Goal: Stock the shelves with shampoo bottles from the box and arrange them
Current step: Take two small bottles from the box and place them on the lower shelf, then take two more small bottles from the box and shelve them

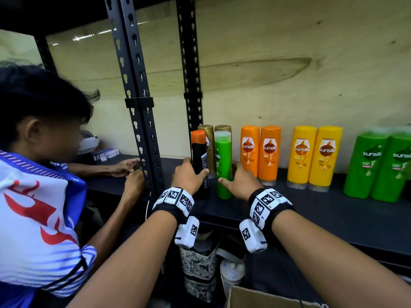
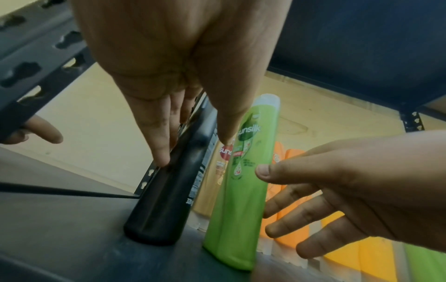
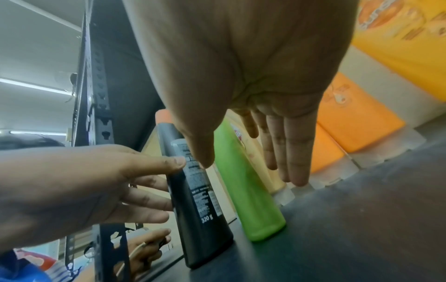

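A black shampoo bottle (image 1: 200,156) (image 2: 169,209) (image 3: 200,209) with an orange cap stands upright near the shelf's left post. My left hand (image 1: 195,167) (image 2: 193,150) holds it between thumb and fingers. Right beside it stands a slim green Sunsilk bottle (image 1: 223,152) (image 2: 241,209) (image 3: 253,200). My right hand (image 1: 231,174) (image 3: 246,171) is open around it, thumb touching its front, straight fingers spread on its right side. Two gold bottles (image 1: 222,128) stand directly behind these two.
Along the black shelf (image 1: 311,210) stand pairs of orange (image 1: 260,152), yellow (image 1: 315,154) and wide green bottles (image 1: 378,165). Another person (image 1: 33,174) works at the slotted upright (image 1: 138,107) on the left. A cardboard box (image 1: 255,296) and a patterned bag (image 1: 198,263) sit below.
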